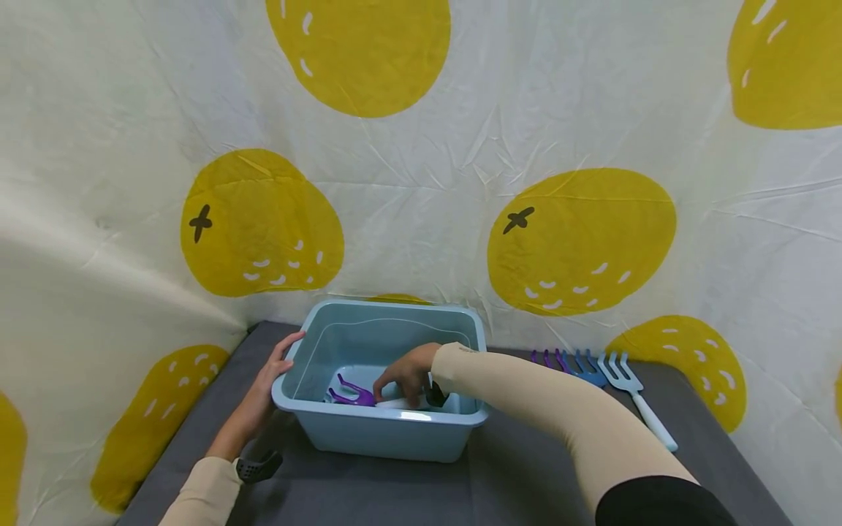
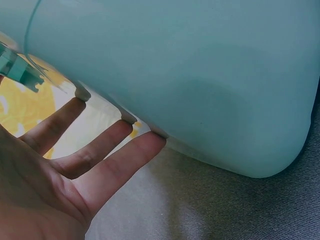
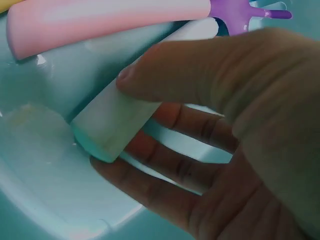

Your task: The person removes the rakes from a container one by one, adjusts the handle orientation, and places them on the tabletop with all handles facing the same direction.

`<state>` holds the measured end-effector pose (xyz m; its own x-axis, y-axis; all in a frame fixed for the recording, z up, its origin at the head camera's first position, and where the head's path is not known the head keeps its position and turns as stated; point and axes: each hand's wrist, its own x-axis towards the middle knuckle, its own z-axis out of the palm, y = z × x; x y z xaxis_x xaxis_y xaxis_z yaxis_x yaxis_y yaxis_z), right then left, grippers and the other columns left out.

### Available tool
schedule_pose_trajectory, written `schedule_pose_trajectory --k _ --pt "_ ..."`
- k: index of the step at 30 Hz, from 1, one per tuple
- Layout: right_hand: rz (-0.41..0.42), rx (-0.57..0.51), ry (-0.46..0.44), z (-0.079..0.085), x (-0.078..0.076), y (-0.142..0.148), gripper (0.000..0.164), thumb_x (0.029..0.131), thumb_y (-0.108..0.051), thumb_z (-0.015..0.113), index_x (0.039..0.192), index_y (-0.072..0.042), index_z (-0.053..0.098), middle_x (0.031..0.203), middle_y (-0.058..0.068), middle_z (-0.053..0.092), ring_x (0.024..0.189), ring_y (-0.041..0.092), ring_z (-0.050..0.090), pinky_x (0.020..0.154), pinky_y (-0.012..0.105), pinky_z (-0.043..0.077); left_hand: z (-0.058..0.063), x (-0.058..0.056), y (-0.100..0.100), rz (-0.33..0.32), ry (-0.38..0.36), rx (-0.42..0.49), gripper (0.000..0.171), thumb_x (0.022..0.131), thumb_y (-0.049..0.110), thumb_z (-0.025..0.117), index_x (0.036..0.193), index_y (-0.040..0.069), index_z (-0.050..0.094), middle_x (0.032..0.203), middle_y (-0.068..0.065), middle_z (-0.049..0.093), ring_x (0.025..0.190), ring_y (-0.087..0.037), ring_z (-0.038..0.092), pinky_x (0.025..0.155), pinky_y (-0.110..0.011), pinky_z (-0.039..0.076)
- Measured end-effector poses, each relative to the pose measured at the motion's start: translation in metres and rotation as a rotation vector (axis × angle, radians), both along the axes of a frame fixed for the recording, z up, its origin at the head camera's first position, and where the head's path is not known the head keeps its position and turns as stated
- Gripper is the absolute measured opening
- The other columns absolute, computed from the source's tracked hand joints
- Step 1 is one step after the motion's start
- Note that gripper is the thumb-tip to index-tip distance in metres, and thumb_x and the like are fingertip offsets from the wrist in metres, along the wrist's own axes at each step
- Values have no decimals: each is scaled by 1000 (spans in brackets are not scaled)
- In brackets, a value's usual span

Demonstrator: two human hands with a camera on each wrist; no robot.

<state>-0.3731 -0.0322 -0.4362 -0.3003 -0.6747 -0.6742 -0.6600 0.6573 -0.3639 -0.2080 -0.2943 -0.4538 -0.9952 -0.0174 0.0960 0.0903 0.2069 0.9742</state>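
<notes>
A light blue plastic tub stands before me. My left hand is at its left rim; in the left wrist view three straight fingers touch the tub's outer side. Inside the tub, my right hand holds a pale whitish tool handle, thumb on top and fingers along the far side. The head of that tool is hidden. Beside it on the tub's floor lies a small hand fork with purple prongs and a pink-and-white handle.
On the dark grey table, right of the tub, a light blue hand fork, a blue fork and purple prongs lie side by side, partly behind my right arm. A fruit-print curtain hangs behind.
</notes>
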Motion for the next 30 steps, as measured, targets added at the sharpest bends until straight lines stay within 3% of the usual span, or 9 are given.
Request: schedule_pose_trajectory --k 7,15,23,30 --pt "34 -36 -50 5 2 -2 71 86 -1 78 136 -48 59 115 2 62 101 15 59 87 38 55 0 0 1 2 5 1 57 106 40 34 161 27 24 167 -14 10 140 -46 28 109 -74 27" --pt "19 -38 -83 8 3 -3 68 87 2 77 136 -43 61 113 4 63 100 14 60 79 38 59 0 0 1 -6 7 5 56 107 38 33 161 26 23 167 -14 9 141 -46 27 109 -75 24" --pt "11 -37 -92 11 2 -4 63 87 0 78 131 -42 61 112 3 64 100 16 61 80 39 58 1 0 0 1 -4 5 57 106 40 34 161 28 24 167 -13 10 139 -46 30 108 -73 29" --pt "38 -54 -30 17 2 -4 61 86 -3 79 129 -42 61 109 1 66 98 16 61 77 36 58 -1 0 -2 -3 9 8 57 106 39 35 161 28 24 167 -13 10 140 -46 28 109 -74 27"
